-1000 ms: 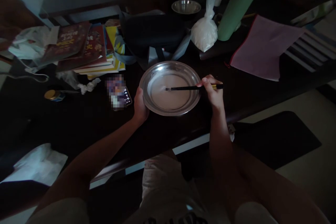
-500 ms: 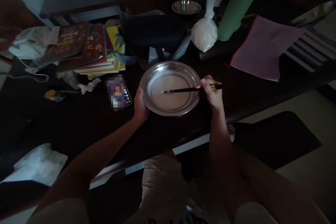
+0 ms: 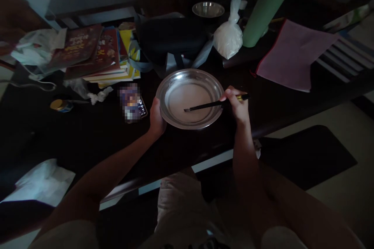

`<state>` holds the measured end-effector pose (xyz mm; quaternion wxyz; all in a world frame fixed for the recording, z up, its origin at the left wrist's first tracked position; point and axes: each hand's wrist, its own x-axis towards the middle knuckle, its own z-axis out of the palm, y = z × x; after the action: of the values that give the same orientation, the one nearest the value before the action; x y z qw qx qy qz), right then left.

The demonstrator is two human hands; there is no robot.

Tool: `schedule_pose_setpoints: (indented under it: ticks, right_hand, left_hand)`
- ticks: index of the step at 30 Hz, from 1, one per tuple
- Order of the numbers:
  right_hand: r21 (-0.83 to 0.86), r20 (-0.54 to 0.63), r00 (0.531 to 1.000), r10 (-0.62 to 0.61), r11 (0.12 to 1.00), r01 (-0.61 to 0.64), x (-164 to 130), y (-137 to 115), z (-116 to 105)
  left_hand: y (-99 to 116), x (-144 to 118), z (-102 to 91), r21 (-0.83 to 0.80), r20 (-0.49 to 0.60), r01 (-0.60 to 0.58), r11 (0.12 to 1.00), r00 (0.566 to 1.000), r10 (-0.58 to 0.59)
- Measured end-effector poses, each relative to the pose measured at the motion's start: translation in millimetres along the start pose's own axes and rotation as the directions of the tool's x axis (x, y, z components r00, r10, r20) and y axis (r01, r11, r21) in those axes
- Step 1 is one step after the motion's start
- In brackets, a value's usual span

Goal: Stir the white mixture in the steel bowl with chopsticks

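Observation:
A shallow metal bowl (image 3: 191, 123) sits near the table's front edge, holding a pale, smooth mixture (image 3: 187, 95). My left hand (image 3: 157, 116) grips the bowl's left rim, its thumb on top and the other fingers hidden beneath. Black chopsticks (image 3: 206, 105) with gold-patterned ends are pinched in my right hand (image 3: 237, 105), just beyond the right rim. They slant down to the left across the bowl, tips at the mixture near its middle. Whether it is one stick or two pressed together is hard to see.
Left of the bowl lie a lit phone (image 3: 133, 103), a small gold-lidded jar (image 3: 60, 105) and stacked books (image 3: 87, 52). Behind stand a black bag (image 3: 172, 37), a tied plastic bag of white powder (image 3: 229, 41), another metal bowl (image 3: 208, 9) and a green cylinder (image 3: 267, 7). A pink pouch (image 3: 292, 54) lies right.
The chopstick tips have shifted slightly toward me within the bowl, and the sticks slant more steeply. My left hand keeps its hold on the rim.

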<state>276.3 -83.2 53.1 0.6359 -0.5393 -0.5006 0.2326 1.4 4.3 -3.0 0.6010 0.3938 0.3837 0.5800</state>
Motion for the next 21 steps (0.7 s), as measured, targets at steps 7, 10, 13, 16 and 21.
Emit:
schedule_pose_setpoints:
  ticks: [7,10,13,16,21]
  right_hand:
    - [-0.009,-0.004,1.0,0.003,1.0,-0.003,-0.1,1.3,-1.8]
    - [-0.026,0.042,0.999,-0.012,1.0,0.013,0.3,1.7,-1.7]
    - [-0.036,-0.008,0.999,-0.043,0.998,0.043,0.9,1.7,-0.9]
    - [-0.003,-0.012,1.0,-0.006,1.0,0.006,0.9,1.3,-0.1]
    - [-0.073,-0.011,0.999,-0.04,0.997,0.039,1.6,0.0,0.4]
  left_hand:
    - [-4.0,1.0,-3.5,0.002,0.028,-0.011,1.0,1.0,0.011]
    - [-5.2,1.6,-5.1,0.013,0.032,-0.016,1.0,0.999,0.015]
    - [-6.7,2.8,-6.7,0.026,0.032,-0.025,0.999,0.999,0.024]
    - [-7.3,3.6,-7.9,0.047,0.029,-0.029,0.999,0.999,0.027]
    - [-6.5,3.4,-9.3,0.073,0.015,-0.018,0.997,1.0,0.017]
